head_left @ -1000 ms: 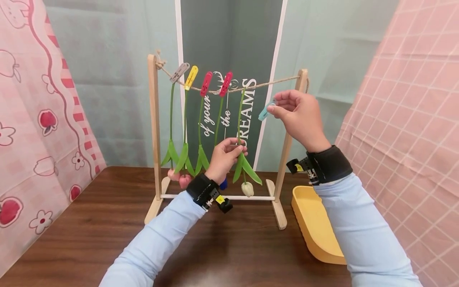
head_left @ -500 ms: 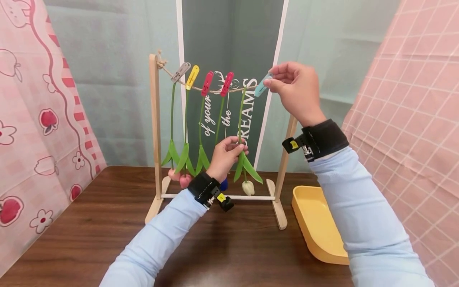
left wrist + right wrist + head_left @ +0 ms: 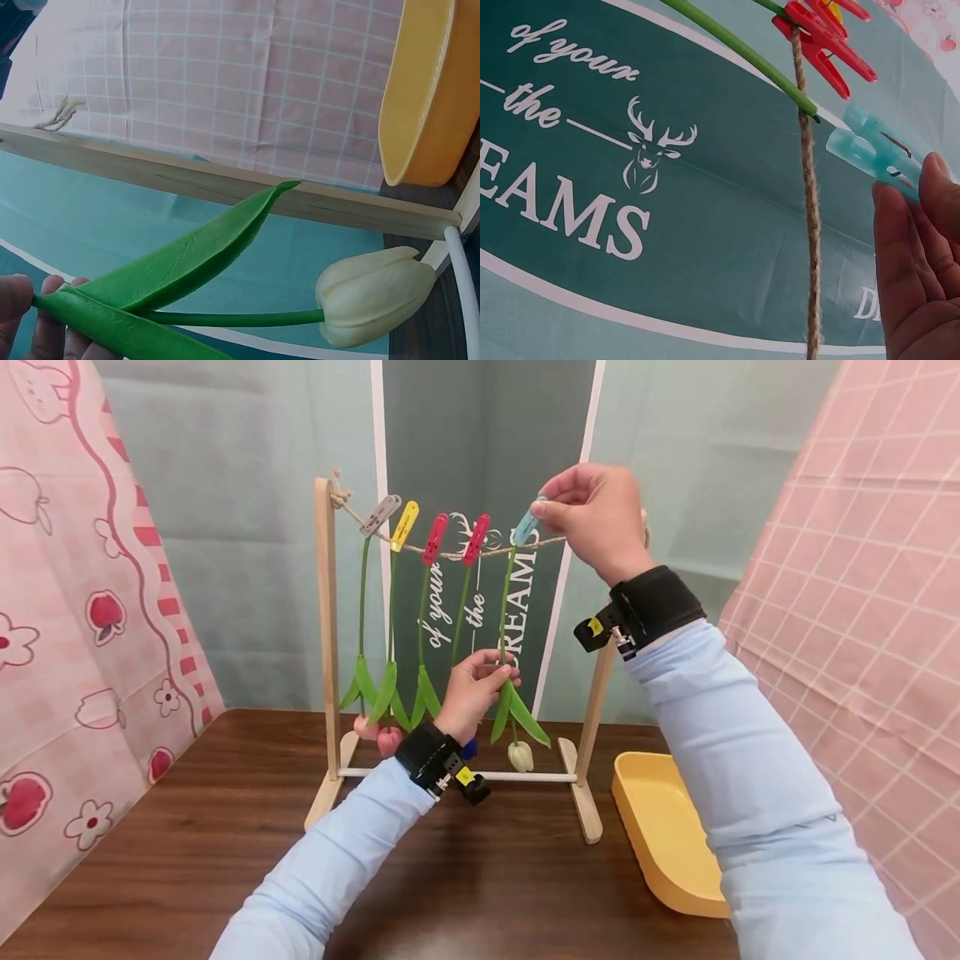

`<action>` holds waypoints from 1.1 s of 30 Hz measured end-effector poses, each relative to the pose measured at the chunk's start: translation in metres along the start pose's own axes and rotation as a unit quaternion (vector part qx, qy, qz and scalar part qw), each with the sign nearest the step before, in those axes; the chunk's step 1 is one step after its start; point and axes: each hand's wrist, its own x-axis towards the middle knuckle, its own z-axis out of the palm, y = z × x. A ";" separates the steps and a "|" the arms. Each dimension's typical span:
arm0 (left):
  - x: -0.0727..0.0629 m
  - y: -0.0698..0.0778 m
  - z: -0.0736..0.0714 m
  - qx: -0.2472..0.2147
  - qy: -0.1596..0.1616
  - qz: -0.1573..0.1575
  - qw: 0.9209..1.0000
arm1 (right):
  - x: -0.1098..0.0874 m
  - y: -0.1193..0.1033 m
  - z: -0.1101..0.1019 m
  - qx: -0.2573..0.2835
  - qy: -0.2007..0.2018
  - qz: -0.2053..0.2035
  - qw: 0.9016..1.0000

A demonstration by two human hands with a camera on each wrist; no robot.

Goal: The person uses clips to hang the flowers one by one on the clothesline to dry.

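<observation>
My left hand (image 3: 472, 695) pinches the green stem of an upside-down white tulip (image 3: 519, 757) just above its leaves. In the left wrist view, the fingertips (image 3: 15, 296) hold the stem by the leaf base, and the cream bloom (image 3: 375, 296) points away from them. The stem's cut end (image 3: 810, 111) lies against a twine rope (image 3: 811, 225). Between thumb and fingers, my right hand (image 3: 600, 518) squeezes a light blue clothespin (image 3: 881, 154). Its tips are spread and stand a small gap from the stem end and rope.
Grey (image 3: 381, 516), yellow (image 3: 405, 525) and two red clothespins (image 3: 436, 537) hold more tulips on the rope, left of the white one. The rope spans a wooden frame (image 3: 327, 635) on the brown table (image 3: 187, 843). A yellow tray (image 3: 675, 835) stands at right.
My right hand has moved up and left with the blue clothespin, from right of the stem to its top at the rope. The left hand has stayed on the tulip stem.
</observation>
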 end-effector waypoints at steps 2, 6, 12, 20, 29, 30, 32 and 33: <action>0.000 0.000 0.001 -0.002 -0.001 -0.001 1.000 | 0.002 0.000 0.001 0.006 -0.004 0.008 1.000; -0.001 -0.001 0.002 -0.003 0.001 0.001 1.000 | 0.005 0.002 0.000 0.013 -0.013 0.023 1.000; -0.001 0.000 0.002 -0.003 0.002 0.003 1.000 | 0.008 0.004 -0.002 0.007 -0.032 0.045 0.998; 0.000 0.000 0.003 -0.005 -0.001 0.005 1.000 | 0.006 0.003 0.004 0.002 -0.071 0.038 0.997; 0.001 -0.001 0.002 0.001 0.000 0.001 1.000 | 0.005 0.004 0.005 -0.037 -0.096 0.051 0.993; 0.001 -0.002 0.002 0.002 0.001 0.001 1.000 | 0.005 0.004 0.005 -0.041 -0.100 0.052 0.993; 0.001 -0.002 0.002 0.003 0.003 0.001 1.000 | 0.005 0.004 0.004 -0.049 -0.108 0.051 0.992; 0.001 -0.003 0.002 0.004 0.004 0.001 1.000 | 0.005 0.004 0.004 -0.053 -0.112 0.050 0.991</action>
